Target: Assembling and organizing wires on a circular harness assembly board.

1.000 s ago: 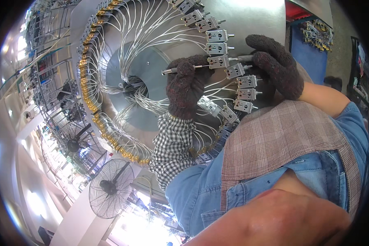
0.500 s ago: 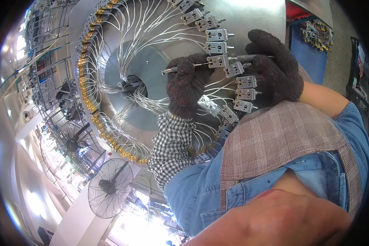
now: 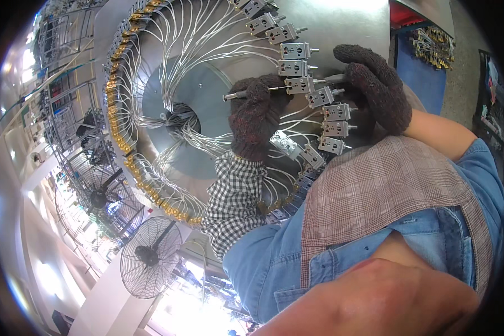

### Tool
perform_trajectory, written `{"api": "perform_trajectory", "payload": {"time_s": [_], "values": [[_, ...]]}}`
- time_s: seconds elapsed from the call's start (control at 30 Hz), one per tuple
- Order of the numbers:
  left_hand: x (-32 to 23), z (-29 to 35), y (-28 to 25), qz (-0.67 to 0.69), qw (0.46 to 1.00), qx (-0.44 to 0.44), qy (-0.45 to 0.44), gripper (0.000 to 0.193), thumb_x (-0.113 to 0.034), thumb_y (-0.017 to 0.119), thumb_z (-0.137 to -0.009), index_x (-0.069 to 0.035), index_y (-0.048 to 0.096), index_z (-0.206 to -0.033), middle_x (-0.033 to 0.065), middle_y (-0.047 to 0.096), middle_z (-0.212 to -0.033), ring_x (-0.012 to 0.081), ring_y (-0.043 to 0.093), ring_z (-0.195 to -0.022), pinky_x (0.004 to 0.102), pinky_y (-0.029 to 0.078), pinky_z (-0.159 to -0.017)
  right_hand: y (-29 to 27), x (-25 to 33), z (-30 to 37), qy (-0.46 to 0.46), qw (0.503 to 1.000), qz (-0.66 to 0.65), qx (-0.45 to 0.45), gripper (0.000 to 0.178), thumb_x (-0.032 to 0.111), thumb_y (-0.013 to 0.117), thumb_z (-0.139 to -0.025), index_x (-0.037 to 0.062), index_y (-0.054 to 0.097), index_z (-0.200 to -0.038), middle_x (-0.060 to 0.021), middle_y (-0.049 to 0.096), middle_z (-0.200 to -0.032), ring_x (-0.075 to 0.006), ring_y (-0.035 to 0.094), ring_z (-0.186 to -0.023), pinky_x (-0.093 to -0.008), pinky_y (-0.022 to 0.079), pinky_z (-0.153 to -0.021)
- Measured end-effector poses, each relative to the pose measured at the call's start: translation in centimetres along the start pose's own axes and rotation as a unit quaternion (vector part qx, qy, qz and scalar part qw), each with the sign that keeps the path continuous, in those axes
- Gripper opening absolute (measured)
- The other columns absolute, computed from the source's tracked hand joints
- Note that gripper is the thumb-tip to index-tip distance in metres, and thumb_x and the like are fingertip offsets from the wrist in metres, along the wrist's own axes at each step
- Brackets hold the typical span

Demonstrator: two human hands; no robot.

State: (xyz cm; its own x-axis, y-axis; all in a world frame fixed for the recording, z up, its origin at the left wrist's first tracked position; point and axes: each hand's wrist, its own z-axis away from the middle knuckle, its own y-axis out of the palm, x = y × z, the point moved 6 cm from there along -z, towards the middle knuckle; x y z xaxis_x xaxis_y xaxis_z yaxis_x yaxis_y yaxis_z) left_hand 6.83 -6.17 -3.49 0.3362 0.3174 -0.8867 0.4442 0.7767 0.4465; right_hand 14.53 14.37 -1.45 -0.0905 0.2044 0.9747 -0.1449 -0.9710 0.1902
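A ring of small silver metal box units with shafts [image 3: 294, 51] lines the right side of a large round metal fixture [image 3: 151, 101]. Pale thin leads run from the units toward the fixture's centre. My left hand [image 3: 255, 117], in a dark knitted glove, is closed around a slim metal rod tool [image 3: 235, 96]; its thin end reaches one box unit [image 3: 299, 85]. On the unit's other side, my gloved right hand [image 3: 378, 84] grips a grey rod-like tool [image 3: 335, 78] in line with the unit's shaft. The right index finger is raised, and part of its grip is hidden.
Brass-coloured fittings [image 3: 117, 120] line the fixture's left rim. At lower left stands a caged fan [image 3: 150, 256], with another fan [image 3: 99, 197] behind it. A bundle of leads with brass ends [image 3: 434, 47] lies at upper right, above a blue panel [image 3: 423, 73].
The right hand's fingers have shifted, with the index finger slightly lower and more of the grey tool in sight. The left hand and its rod have moved slightly right.
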Motion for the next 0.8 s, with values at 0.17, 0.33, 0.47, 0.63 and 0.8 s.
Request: {"api": "perform_trajectory", "payload": {"time_s": [0.17,0.33,0.47,0.63,0.8], "values": [[0.0,-0.2,0.1,0.096,0.995,-0.006,0.014,0.019,0.002,0.054,-0.087,0.004,0.047,-0.104,0.019,0.061,-0.102,0.0243,0.063,-0.091,0.0336,0.056,-0.078,0.1,-0.7,0.3,0.115,0.989,-0.091,-0.004,0.037,0.028,0.053,-0.092,0.0085,0.05,-0.123,-0.0075,0.061,-0.096,-0.0132,0.064,-0.079,-0.0219,0.05,-0.057],[-0.4,-0.1,-0.1,-0.212,0.977,-0.007,0.028,0.014,-0.002,0.053,-0.089,0.003,0.05,-0.102,0.0201,0.06,-0.101,0.0272,0.063,-0.091,0.0375,0.057,-0.078,-0.4,-1.9,0.7,0.114,0.992,-0.046,-0.017,0.035,0.027,0.053,-0.092,0.0083,0.052,-0.121,-0.0078,0.06,-0.098,-0.0106,0.062,-0.074,-0.0223,0.05,-0.056],[0.4,-0.1,-0.1,0.169,0.984,-0.027,-0.048,0.014,-0.008,0.05,-0.092,0.003,0.052,-0.099,0.0209,0.06,-0.1,0.0305,0.063,-0.09,0.0402,0.057,-0.077,-0.5,-1.0,0.4,0.017,0.997,0.07,0.004,0.031,0.023,0.05,-0.093,0.0068,0.053,-0.119,-0.0097,0.059,-0.105,-0.0103,0.061,-0.076,-0.0235,0.052,-0.059],[0.4,0.1,-0.3,0.173,0.979,-0.05,-0.096,0.016,-0.011,0.048,-0.094,0.003,0.052,-0.099,0.0215,0.06,-0.1,0.0319,0.062,-0.09,0.0409,0.057,-0.077,0.2,2.3,-0.7,-0.186,0.963,0.194,0.01,0.029,0.018,0.049,-0.094,0.004,0.051,-0.119,-0.0126,0.057,-0.114,-0.0154,0.062,-0.087,-0.0277,0.054,-0.072],[0.3,0.1,-0.4,0.147,0.984,-0.047,-0.086,0.017,-0.012,0.046,-0.094,0.003,0.052,-0.1,0.022,0.06,-0.1,0.0329,0.062,-0.092,0.0426,0.057,-0.078,0.2,-0.3,0.4,0.102,0.988,-0.114,0.023,0.033,0.018,0.05,-0.093,0.0046,0.048,-0.123,-0.0139,0.056,-0.115,-0.0206,0.061,-0.097,-0.0318,0.054,-0.079]]}}
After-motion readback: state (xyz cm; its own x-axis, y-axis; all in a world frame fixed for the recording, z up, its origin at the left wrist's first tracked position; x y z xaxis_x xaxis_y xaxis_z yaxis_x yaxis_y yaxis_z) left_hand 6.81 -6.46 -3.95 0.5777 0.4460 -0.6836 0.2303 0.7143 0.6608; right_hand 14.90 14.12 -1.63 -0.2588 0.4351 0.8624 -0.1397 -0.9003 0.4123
